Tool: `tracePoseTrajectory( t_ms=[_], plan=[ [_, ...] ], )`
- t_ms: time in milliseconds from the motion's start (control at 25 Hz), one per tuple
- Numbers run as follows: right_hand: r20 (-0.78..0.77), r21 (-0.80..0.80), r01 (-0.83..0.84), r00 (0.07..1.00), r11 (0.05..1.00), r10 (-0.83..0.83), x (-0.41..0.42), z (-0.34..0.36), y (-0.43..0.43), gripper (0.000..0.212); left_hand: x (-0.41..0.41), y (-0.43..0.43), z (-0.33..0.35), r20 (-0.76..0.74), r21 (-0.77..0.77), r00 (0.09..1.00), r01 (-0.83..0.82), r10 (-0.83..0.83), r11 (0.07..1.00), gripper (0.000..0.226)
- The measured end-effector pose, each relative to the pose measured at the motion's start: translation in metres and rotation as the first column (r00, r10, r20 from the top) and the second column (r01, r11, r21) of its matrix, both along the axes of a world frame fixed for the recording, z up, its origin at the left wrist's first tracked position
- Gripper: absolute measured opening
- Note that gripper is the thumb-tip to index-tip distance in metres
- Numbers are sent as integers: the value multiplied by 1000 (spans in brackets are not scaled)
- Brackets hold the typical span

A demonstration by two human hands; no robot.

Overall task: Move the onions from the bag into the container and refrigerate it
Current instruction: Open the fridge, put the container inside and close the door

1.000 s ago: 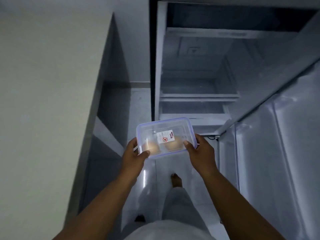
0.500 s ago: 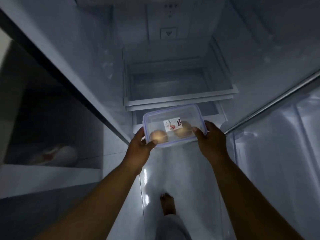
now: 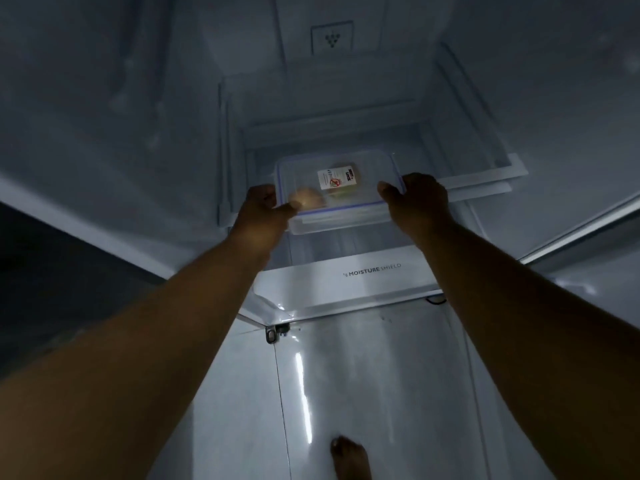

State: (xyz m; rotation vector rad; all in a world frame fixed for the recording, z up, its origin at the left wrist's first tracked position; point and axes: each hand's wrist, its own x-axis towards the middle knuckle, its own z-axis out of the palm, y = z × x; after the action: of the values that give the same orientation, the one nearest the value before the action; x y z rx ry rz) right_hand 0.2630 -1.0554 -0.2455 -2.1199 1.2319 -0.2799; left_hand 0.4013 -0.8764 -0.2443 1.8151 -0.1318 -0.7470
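A clear plastic container [image 3: 370, 169] with a blue-rimmed lid and a white sticker holds pale onions [image 3: 306, 199], blurred through the lid. My left hand [image 3: 265, 209] grips its left end and my right hand [image 3: 420, 199] grips its right end. The container sits at the front of the lower glass shelf [image 3: 485, 178] inside the open fridge; whether it rests on the shelf or hovers just above it I cannot tell.
Below the shelf is a white drawer front [image 3: 346, 282] marked MOISTURE SHIELD. The fridge's side walls close in left and right, with a vent panel [image 3: 332, 38] at the back. My bare foot [image 3: 349, 457] stands on the glossy tiled floor.
I have stepped closer and both hands have pushed the container forward and up, from in front of the fridge to the front of the lower shelf.
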Motion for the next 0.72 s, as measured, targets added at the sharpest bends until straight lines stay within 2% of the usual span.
tracePoseTrajectory(
  t_ms=[120,400,640,720],
  plan=[
    [-15,6,2,1000,1000,-1,19,-10,-14,49,16,-13,-16,40,24,999,11,-12,1000,46],
    [-66,-50,-42,997,998,39,52,-13,-40,51,51,-42,-28,102,16,995,-7,6,1000,47],
    [-125,-50,-82,989,995,75,59,-10,-38,56,68,-50,-37,154,94,988,-13,-2,996,55],
    [-47,8,-68,997,998,69,47,-7,-26,66,58,-40,-34,155,152,988,-4,-20,988,66]
  ],
)
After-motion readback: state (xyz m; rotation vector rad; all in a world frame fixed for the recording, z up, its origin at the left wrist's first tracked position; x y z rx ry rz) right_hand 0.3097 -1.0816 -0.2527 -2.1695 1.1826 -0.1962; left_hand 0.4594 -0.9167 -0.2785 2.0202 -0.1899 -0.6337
